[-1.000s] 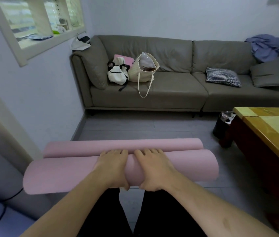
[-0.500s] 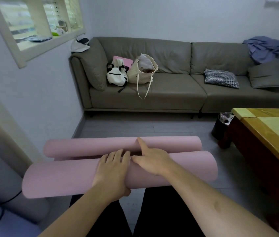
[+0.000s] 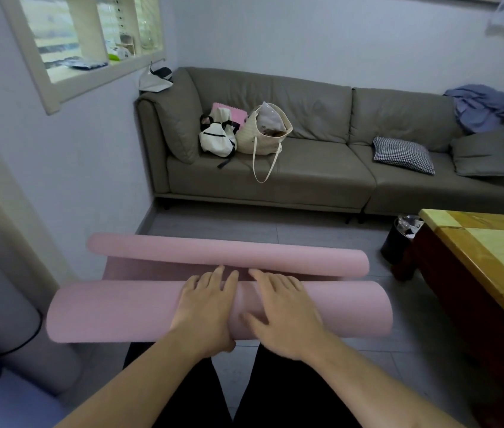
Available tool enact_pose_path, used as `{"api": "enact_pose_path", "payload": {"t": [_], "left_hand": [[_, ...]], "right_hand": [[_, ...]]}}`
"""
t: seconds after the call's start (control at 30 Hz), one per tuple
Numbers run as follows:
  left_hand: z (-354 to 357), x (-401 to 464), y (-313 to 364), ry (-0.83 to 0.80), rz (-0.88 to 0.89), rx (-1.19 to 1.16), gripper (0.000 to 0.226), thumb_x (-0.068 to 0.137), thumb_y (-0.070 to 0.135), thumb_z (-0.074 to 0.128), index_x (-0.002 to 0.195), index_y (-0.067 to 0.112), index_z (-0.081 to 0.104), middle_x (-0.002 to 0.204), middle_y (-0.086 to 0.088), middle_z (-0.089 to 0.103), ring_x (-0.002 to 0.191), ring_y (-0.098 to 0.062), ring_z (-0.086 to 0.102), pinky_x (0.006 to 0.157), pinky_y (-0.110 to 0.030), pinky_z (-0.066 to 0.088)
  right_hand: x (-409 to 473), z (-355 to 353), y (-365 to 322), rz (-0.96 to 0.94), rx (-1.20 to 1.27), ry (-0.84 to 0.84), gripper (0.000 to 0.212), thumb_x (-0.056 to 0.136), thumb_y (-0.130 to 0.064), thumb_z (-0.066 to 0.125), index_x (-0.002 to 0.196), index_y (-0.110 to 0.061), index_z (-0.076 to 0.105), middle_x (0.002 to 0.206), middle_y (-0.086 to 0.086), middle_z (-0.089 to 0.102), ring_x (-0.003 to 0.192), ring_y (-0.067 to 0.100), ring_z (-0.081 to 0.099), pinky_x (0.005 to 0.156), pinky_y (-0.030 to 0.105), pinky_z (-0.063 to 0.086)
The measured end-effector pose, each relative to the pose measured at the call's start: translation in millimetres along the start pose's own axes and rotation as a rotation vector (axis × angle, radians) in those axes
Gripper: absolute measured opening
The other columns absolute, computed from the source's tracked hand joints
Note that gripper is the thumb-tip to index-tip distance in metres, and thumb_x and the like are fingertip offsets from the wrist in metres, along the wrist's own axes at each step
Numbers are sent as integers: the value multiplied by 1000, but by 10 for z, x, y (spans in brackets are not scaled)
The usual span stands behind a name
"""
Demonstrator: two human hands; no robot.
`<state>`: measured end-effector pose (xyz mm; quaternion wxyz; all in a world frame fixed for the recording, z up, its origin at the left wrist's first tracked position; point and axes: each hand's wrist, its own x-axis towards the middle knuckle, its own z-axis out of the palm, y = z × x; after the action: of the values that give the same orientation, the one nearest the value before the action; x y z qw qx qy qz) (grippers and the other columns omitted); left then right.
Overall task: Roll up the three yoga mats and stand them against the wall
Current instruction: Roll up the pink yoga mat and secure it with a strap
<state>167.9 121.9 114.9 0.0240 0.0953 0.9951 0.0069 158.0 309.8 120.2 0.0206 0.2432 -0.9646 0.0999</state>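
Mid-roll: left hand (image 3: 204, 307) and right hand (image 3: 284, 310) lie flat, fingers relaxed, on the thick pink rolled mat (image 3: 114, 310); next, push it forward over the short flat strip (image 3: 158, 271) to the thinner far curl (image 3: 213, 253).

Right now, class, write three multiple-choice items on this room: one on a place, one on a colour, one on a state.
1. Where is the tote bag?
A on the sofa
B on the table
C on the floor

2. What colour is the mat under the hands?
A blue
B pink
C green

3. How do the hands lie on the mat?
A clenched fists
B lifted clear
C fingers flat on the roll

Answers:
1 A, the tote bag sits on the sofa.
2 B, the mat is pink.
3 C, left hand and right hand press on it.
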Motion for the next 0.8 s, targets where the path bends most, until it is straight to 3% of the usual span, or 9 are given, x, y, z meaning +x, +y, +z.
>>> {"api": "enact_pose_path", "payload": {"t": [0.13, 0.2, 0.53, 0.67, 0.8], "left_hand": [[47, -38, 30, 37, -4, -7, 130, 65, 50, 80, 166, 23, 2, 173, -13, 6, 157, -29, 16, 128, -48, 13], [44, -43, 47, 52, -11, -7, 131, 67, 50, 82, 166, 23, 0, 173, -12, 3, 158, -28, 13, 129, -47, 11], [91, -126, 89, 96, -44, 74, 134, 77, 61, 81, 163, 17, -13, 172, -18, -9, 159, -35, 0, 129, -51, 3], [87, -112, 63, 103, -33, 70, 128, 81, 59, 79, 164, 17, -9, 172, -18, -7, 159, -35, 6, 130, -51, 3], [89, -151, 97, 137, -19, 94, 124, 82, 58, 77, 164, 17, -6, 172, -19, -8, 156, -36, 14, 128, -51, 9]], "right_hand": [[-152, 156, 20, -80, -249, -23, 115, 66, -58, 82, 159, -17, 27, 152, 7, 40, 138, 32, 39, 124, 48, 28], [-82, 196, 15, -53, -286, -50, 118, 62, -50, 90, 156, -17, 28, 147, 10, 43, 131, 34, 43, 120, 49, 33], [386, -11, 163, -39, -139, -192, 95, 47, -53, 83, 132, -31, 45, 121, -7, 63, 108, 23, 63, 99, 42, 49], [447, -75, 181, -48, -117, -221, 97, 46, -57, 84, 133, -32, 49, 123, -10, 65, 107, 22, 64, 95, 40, 52], [395, -123, 198, -70, -96, -226, 84, 44, -62, 82, 118, -37, 51, 112, -14, 65, 98, 19, 66, 82, 38, 55]]}}
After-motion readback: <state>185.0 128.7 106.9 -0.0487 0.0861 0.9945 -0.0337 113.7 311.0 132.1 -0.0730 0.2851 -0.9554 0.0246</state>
